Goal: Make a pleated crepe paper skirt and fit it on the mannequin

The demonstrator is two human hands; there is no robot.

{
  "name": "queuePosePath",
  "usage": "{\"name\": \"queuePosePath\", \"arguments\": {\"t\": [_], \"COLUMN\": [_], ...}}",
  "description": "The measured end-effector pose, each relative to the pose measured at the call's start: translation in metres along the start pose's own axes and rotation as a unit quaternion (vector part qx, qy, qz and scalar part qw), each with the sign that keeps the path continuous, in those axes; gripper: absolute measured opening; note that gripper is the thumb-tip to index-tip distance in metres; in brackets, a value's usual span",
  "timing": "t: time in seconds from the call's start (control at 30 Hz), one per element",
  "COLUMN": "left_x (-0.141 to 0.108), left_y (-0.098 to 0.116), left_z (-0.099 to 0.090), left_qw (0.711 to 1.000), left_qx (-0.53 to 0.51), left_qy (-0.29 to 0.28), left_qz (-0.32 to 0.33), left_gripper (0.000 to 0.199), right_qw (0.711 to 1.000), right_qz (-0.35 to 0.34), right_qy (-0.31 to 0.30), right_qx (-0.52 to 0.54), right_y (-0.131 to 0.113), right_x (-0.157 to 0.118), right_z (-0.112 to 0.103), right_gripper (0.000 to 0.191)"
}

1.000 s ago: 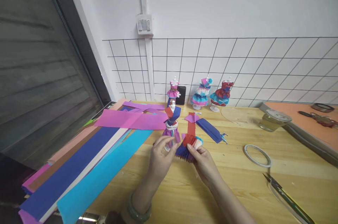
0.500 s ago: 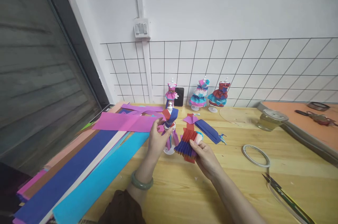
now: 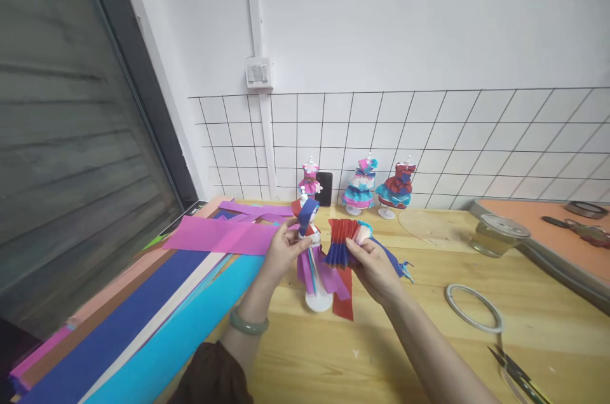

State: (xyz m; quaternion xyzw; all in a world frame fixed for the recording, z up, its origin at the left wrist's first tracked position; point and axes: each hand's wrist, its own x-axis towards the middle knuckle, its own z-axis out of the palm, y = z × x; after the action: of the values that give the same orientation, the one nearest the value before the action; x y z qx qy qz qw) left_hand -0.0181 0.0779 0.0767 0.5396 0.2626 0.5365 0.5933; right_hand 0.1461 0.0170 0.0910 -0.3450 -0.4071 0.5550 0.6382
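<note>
My left hand point(image 3: 279, 256) is closed around the waist of a miniature dress form point(image 3: 309, 234), thumb across its front. A blue and red paper bodice covers the form, with purple strips hanging below the waist. It leans, and its round white base point(image 3: 319, 301) shows toward me. Between the thumb and fingers of my right hand point(image 3: 376, 264) is a piece of pleated crepe paper point(image 3: 342, 242), red above and dark blue below, with a pale, blue-edged end. The pleats fan out just right of the form, apart from it. A red strip point(image 3: 343, 302) hangs or lies beneath.
Long crepe paper strips point(image 3: 190, 293) cover the left of the table. Three dressed miniature forms point(image 3: 359, 191) and a black phone point(image 3: 325, 189) stand by the gridded wall. To the right are a tape ring point(image 3: 474, 307), scissors point(image 3: 517, 371), a clear lidded cup point(image 3: 500, 235) and an orange mat point(image 3: 548, 220).
The dress form has tilted, its base swinging toward me and to the right. My right hand has raised the pleated paper and turned it to face me more. The view has tipped up slightly.
</note>
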Motion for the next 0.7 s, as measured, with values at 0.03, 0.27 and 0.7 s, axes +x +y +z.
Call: {"name": "queuePosePath", "arguments": {"t": [0.03, 0.27, 0.7], "left_x": [0.003, 0.015, 0.025], "left_y": [0.0, -0.002, -0.007], "left_z": [0.0, 0.016, 0.028], "left_qw": [1.0, 0.992, 0.993], "left_qx": [-0.016, -0.084, -0.048], "left_qy": [-0.012, -0.086, -0.105], "left_qz": [-0.006, -0.049, -0.01], "left_gripper": [0.051, 0.044, 0.05], "right_qw": [1.0, 0.995, 0.995], "right_qz": [-0.003, 0.023, 0.008], "right_qy": [-0.001, -0.052, -0.044], "right_qx": [0.008, 0.079, 0.094], "right_y": [-0.001, -0.009, -0.011], "right_x": [0.003, 0.014, 0.016], "right_z": [-0.001, -0.005, -0.013], "right_gripper": [0.023, 0.024, 0.021]}}
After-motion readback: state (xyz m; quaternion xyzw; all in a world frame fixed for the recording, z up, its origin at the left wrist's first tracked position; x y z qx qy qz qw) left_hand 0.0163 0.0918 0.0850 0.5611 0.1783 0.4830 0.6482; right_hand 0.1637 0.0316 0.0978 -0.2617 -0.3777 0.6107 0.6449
